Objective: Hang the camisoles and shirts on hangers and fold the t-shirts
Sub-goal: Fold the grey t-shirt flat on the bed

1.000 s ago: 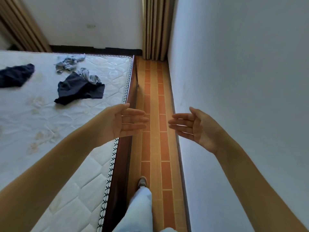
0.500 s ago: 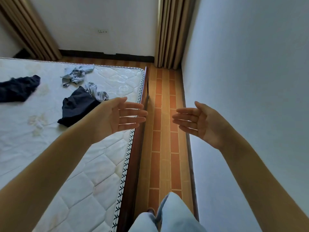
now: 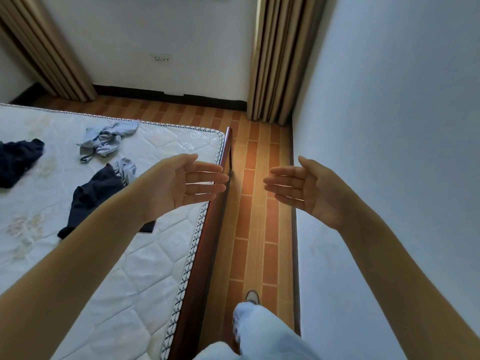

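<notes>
I hold both arms out in front of me, palms turned toward each other with a gap between them. My left hand [image 3: 181, 184] has its fingers straight and loosely together, holding nothing, and it hangs above the right edge of the mattress [image 3: 145, 276]. My right hand [image 3: 304, 189] is the same, fingers straight and empty, out over the strip of floor [image 3: 255, 229] between the bed and the white wall [image 3: 389, 152].

The clothes all lie on the bare quilted mattress, off to my left. A crumpled light blue garment [image 3: 106, 139] sits farthest up the bed. Nearer to me lies a dark navy garment [image 3: 93, 196], partly hidden behind my left forearm, with a small grey striped piece [image 3: 126, 170] touching its upper edge. Another dark navy garment [image 3: 18, 162] lies well apart at the left edge of view, cut off by the frame. I cannot tell which of these are camisoles, shirts or t-shirts.

The dark wooden bed frame [image 3: 207, 242] runs along the mattress edge. Below, my leg in pale trousers [image 3: 259, 331] and one shoe [image 3: 252, 297] stand on the orange-brown tiled floor. Tan curtains [image 3: 272, 61] hang in the far corner
</notes>
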Demonstrator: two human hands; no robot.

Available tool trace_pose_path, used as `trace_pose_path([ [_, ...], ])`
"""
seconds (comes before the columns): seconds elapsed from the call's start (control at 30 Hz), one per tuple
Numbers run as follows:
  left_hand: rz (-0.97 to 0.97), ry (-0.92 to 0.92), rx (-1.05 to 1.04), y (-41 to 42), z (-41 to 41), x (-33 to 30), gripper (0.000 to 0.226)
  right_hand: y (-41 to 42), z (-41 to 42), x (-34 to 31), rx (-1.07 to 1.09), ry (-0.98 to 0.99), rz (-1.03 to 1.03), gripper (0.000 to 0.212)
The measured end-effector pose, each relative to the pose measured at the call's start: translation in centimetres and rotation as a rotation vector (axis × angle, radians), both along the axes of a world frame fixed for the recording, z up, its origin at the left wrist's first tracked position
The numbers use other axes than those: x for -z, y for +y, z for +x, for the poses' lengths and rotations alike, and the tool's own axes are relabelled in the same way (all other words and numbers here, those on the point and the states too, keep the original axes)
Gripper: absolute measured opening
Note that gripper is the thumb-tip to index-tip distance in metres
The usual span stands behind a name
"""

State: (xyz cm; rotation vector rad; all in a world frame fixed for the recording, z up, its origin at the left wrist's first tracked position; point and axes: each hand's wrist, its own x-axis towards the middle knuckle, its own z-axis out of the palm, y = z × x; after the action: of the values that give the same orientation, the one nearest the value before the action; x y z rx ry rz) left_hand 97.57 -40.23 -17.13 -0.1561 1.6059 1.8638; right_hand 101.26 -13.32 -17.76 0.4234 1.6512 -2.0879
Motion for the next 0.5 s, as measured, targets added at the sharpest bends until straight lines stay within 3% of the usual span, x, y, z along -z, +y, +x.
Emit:
trace_pose_path([
  [0.5,0.032,-0.014,-0.012,6.5,-23.4,0.7,0.045,6.9,-24.0,-0.2,0.033,-0.021,0.012,0.051],
])
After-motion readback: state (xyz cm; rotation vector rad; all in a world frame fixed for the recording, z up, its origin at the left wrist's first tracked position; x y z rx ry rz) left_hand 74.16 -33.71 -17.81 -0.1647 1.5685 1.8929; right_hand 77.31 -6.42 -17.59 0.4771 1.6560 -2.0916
